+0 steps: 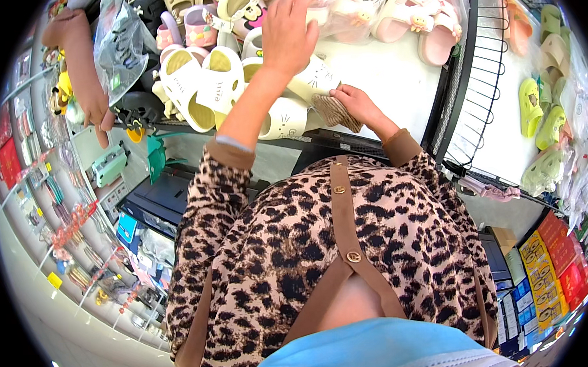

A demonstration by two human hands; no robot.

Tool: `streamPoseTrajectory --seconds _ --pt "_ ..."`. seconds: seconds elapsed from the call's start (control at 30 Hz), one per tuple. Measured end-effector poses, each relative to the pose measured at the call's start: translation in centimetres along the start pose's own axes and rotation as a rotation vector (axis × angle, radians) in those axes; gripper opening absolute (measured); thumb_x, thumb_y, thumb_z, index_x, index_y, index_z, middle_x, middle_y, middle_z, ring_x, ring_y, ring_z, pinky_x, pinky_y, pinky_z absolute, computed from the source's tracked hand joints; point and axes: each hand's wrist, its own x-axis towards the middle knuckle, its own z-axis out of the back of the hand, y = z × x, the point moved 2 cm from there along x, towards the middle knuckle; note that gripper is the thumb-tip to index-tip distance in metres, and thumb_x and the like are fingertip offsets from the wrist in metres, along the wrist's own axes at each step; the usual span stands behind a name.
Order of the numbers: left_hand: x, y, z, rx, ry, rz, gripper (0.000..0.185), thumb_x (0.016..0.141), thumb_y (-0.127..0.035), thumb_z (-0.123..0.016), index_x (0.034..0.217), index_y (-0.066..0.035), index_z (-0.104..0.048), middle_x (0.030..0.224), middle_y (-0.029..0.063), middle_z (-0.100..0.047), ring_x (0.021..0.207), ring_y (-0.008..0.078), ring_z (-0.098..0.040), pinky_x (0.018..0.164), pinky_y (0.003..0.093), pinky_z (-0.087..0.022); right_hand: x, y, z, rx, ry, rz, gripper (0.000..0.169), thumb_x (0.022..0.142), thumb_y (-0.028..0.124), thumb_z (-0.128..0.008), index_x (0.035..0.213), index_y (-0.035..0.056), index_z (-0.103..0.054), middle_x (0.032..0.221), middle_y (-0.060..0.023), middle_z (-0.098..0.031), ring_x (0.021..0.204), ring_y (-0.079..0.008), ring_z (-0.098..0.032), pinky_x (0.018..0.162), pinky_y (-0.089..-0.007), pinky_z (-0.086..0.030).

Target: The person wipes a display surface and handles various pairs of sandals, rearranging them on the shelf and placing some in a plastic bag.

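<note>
My left hand (290, 38) is over the clogs at the top middle, palm down, with its fingers apart and nothing seen in it. In my right hand (358, 104) is a folded brown ribbed cloth (334, 110), held by its upper edge at the front of the shelf. Cream clogs with a cat face (285, 119) lie between my left wrist and the cloth; another cream clog (314, 79) sits just behind. To the left of my forearm stands a pair of white clogs with yellowish insides (224, 73), bearing a tag with writing.
Pink slides (435, 44) and bagged slippers (353, 13) lie on the white shelf (383, 76). A black wire rack (483, 77) divides it from green clogs (532, 106) at right. What looks like another person's forearm (85, 69) hangs at left, near black clogs (138, 109).
</note>
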Motion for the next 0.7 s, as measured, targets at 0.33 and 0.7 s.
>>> streamPoseTrajectory --seconds 0.33,0.7 --pt "6.1 4.8 -1.9 -0.273 -0.05 0.415 0.093 0.076 -0.03 -0.082 0.149 0.001 -0.034 0.146 0.0286 -0.041 0.136 0.044 -0.039 0.115 0.0497 -0.032 0.3 6.2 6.8 -0.196 -0.596 0.229 0.066 0.086 0.045 -0.074 0.129 -0.0015 -0.054 0.097 -0.0145 -0.071 0.085 -0.0278 -0.07 0.076 -0.0376 -0.055" --pt "1.4 11.4 -6.6 -1.032 0.385 0.803 0.076 0.076 -0.035 -0.085 0.138 -0.01 -0.048 0.13 0.0072 -0.06 0.123 0.0221 -0.053 0.097 0.0385 -0.044 7.8 10.3 14.5 -0.263 -0.529 0.295 0.112 0.074 0.057 -0.082 0.151 -0.0054 -0.029 0.113 -0.0199 -0.067 0.096 -0.0259 -0.069 0.081 -0.0344 -0.056"
